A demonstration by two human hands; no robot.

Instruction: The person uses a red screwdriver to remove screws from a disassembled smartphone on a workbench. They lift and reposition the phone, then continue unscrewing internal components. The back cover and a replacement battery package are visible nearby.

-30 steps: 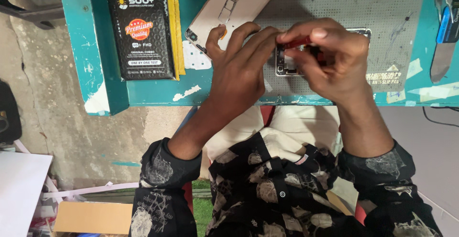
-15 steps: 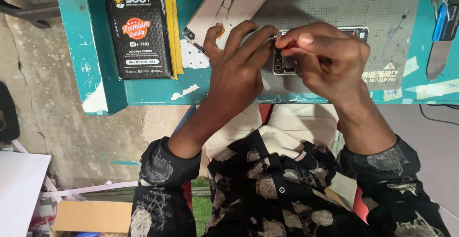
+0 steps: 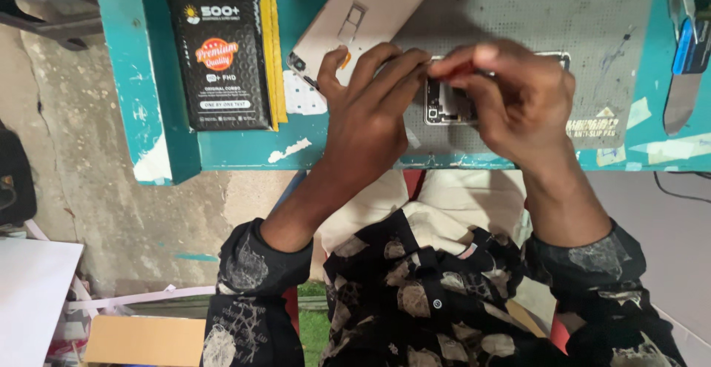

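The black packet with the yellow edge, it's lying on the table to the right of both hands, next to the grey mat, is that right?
Not quite. The head view shows the black packet lying to the left of both hands, the left hand and the right hand, on the teal table. The grey mat lies under the hands.

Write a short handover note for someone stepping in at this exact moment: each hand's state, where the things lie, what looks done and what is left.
Left hand: fingers steady the opened phone on the grey perforated mat.
Right hand: pinches a small red-tipped tool over the phone's exposed inner parts.
Done: pale back cover is off, lying up-left on the mat.
Left: the phone stays open; its cover is not refitted.
Nearby: black package on the teal table.
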